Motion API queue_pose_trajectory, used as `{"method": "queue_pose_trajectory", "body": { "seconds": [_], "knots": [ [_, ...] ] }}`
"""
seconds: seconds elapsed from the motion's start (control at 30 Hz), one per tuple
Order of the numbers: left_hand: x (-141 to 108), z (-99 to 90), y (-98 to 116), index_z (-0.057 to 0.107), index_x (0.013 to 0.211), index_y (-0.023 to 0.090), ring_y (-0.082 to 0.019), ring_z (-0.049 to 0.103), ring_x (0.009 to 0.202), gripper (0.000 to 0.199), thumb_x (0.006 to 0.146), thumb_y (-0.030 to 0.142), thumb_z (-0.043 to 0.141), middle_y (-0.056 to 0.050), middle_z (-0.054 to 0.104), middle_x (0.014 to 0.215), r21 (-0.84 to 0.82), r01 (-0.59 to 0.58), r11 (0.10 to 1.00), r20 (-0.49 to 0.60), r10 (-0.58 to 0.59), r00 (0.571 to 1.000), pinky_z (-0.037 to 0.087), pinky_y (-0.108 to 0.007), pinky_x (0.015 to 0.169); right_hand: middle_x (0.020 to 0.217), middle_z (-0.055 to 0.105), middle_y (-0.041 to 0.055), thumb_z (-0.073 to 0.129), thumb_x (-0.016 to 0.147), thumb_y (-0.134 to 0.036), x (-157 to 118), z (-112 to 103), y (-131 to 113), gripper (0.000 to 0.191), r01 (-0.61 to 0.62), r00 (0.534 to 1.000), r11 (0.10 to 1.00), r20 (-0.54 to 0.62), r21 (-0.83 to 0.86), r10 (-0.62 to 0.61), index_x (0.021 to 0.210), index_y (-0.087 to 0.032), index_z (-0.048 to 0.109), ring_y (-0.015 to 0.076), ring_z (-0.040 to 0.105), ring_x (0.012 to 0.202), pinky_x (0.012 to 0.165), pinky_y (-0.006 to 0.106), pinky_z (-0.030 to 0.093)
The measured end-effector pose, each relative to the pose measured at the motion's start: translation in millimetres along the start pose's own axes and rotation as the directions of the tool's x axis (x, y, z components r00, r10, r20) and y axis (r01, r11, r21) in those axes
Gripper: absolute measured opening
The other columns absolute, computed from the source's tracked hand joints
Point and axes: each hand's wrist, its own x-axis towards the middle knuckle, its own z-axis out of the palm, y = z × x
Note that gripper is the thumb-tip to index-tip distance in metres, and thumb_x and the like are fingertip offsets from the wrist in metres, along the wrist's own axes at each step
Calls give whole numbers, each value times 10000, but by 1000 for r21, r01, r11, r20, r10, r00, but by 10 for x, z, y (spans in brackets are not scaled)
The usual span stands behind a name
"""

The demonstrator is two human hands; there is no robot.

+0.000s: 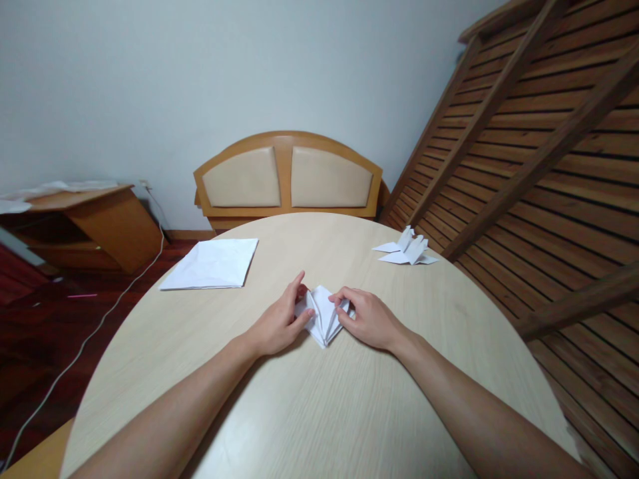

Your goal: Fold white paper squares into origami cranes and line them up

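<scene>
A small piece of folded white paper [322, 311] lies near the middle of the table, opened out into a diamond shape with creased flaps and a point toward me. My left hand [282, 319] grips its left flap, the thumb on top and one finger raised; the other fingers are partly hidden. On the opposite side my right hand [367, 314] pinches the right flap between thumb and curled fingers. Folded paper figures [409, 249] with pointed ends stand at the right back of the table. A stack of white paper sheets [212, 265] rests at the left back.
The round pale wooden table [319, 412] spans the foreground. Beyond it stands a wooden headboard [284, 173] with cream panels. A slatted wooden frame [529, 153] leans at the right. On the left are a wooden desk [107, 223] and a white cable [94, 339] along the floor.
</scene>
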Motion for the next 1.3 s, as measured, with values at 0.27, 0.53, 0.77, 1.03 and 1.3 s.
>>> {"method": "queue_pose_trajectory", "body": {
  "seconds": [0.27,0.53,0.77,1.03,1.3],
  "knots": [
    [10,-30,14,208,1542,181,-230,618,1032,633,976,290,470,-114,599,1164,26,41,999,-106,-38,994,481,-428,963,925,738,29,535,931,-224,6,-24,-5,57,-74,997,996,-29,54,76,948,-224,589,165,661,731,675,278,444],
    [16,-36,52,320,1484,181,-230,624,1053,660,855,183,518,-127,597,1254,13,40,999,-119,-38,992,552,-333,766,881,726,20,524,924,-222,19,-14,13,11,-114,991,992,-65,62,118,920,-230,529,169,648,727,648,272,410],
    [46,-63,113,603,1159,202,-203,640,951,246,933,219,506,-63,675,1061,168,3,986,-118,17,993,507,-347,842,798,676,-3,522,912,-215,8,-31,-18,19,-92,993,994,-63,50,95,902,-229,514,166,633,700,628,269,396],
    [34,-84,173,636,988,200,-201,644,899,149,955,195,490,-57,680,957,310,-94,946,-129,140,982,490,-316,782,1028,738,34,591,865,-168,11,-27,-29,225,-28,1000,998,2,54,28,1072,-243,641,203,681,923,806,314,472],
    [24,-71,190,609,983,201,-192,650,868,131,960,208,480,-57,679,942,346,-105,932,-172,173,970,492,-304,759,912,722,32,614,884,-192,16,-3,1,212,13,999,998,51,-55,-10,1060,-241,722,197,647,847,765,296,452]
  ]
}}
